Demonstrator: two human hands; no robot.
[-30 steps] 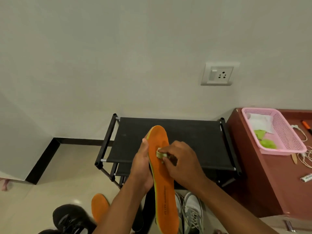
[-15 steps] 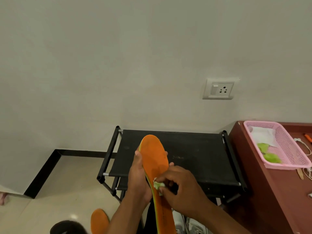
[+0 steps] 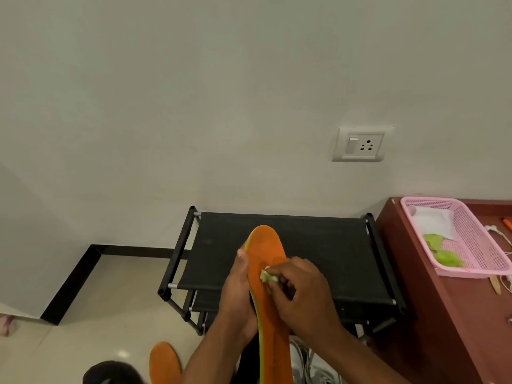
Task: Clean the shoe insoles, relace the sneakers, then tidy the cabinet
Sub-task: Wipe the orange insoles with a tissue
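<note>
Matt orange foam insole (image 3: 267, 261), glossy floor tiles (image 3: 116, 295), perforated plastic basket (image 3: 471, 239).

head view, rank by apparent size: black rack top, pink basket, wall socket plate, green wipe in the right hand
1. black rack top, widest by far
2. pink basket, partly cut off at the frame edge
3. wall socket plate, farther away, so true size unsure
4. green wipe, mostly hidden in the right hand
</note>
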